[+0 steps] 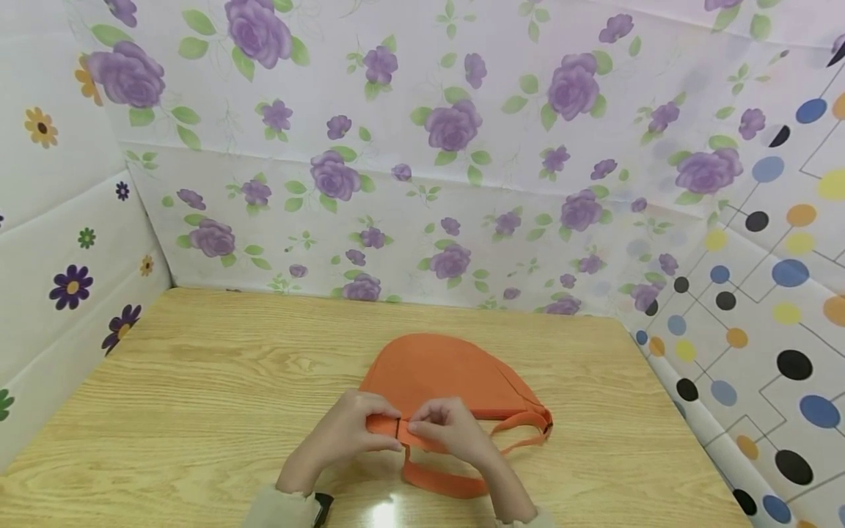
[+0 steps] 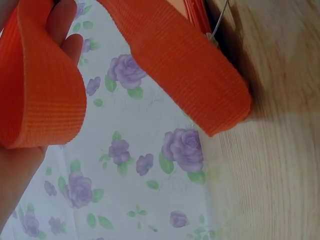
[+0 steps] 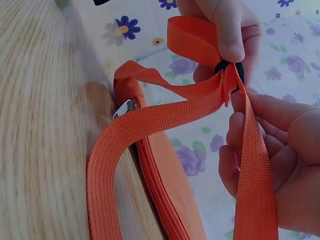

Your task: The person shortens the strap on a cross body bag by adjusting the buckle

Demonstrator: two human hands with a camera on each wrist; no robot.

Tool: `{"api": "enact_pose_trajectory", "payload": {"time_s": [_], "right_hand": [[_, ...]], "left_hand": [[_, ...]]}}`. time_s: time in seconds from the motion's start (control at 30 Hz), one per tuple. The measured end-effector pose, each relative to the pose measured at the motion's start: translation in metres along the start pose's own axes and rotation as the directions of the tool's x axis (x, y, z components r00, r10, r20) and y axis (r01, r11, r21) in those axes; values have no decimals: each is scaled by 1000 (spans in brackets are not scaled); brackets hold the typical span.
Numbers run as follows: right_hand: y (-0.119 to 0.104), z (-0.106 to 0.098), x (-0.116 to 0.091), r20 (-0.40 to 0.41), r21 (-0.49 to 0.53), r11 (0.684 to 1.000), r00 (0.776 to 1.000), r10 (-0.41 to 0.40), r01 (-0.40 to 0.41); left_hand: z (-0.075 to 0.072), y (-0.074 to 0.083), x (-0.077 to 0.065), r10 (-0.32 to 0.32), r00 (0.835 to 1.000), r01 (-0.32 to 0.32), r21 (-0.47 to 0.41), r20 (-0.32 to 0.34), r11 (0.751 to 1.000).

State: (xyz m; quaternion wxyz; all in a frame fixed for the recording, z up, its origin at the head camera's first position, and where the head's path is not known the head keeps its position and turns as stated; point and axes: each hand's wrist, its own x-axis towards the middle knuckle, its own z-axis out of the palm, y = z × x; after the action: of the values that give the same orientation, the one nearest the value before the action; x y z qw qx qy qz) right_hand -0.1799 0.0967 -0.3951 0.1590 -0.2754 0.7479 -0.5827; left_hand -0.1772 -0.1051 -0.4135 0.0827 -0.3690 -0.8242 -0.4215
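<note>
An orange bag (image 1: 436,374) with a rounded top lies on the wooden table, its webbing strap (image 3: 150,122) looping toward the person. A black strap slider (image 3: 231,70) sits on this webbing between the two hands. My left hand (image 1: 350,425) pinches the strap at the slider, thumb on the near side, with a loop of webbing (image 2: 55,95) bulging against the palm. Just to the right, my right hand (image 1: 455,433) pinches the strap close beside the slider with thumb and forefinger. From there one length of webbing (image 3: 255,180) hangs down past the right palm.
A zipper (image 3: 160,185) with a metal pull (image 3: 124,108) runs along the bag's edge. Flower-printed sheeting (image 1: 396,183) stands behind the table (image 1: 231,352), and dotted sheeting (image 1: 759,330) borders its right side. A black band (image 1: 323,507) shows at the left sleeve.
</note>
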Motion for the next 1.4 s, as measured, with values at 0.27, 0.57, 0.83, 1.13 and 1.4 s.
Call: {"api": "enact_pose_trajectory", "payload": {"time_s": [0.27, 0.57, 0.83, 1.13, 1.4], "right_hand": [[1, 3, 3, 8, 10, 999, 999, -34, 34], [0, 3, 5, -2, -2, 1000, 1000, -14, 14], [-2, 2, 3, -1, -14, 1000, 1000, -4, 4], [1, -4, -1, 10, -37, 999, 1000, 6, -5], [4, -9, -5, 28, -23, 1000, 1000, -4, 4]], "left_hand": [[4, 0, 3, 2, 1000, -2, 36, 3, 999], [5, -2, 3, 30, 999, -30, -4, -10, 1000], [4, -1, 2, 30, 1000, -30, -37, -9, 999], [2, -2, 0, 2, 1000, -2, -52, -2, 999], [0, -3, -2, -11, 1000, 10, -47, -8, 999]]}}
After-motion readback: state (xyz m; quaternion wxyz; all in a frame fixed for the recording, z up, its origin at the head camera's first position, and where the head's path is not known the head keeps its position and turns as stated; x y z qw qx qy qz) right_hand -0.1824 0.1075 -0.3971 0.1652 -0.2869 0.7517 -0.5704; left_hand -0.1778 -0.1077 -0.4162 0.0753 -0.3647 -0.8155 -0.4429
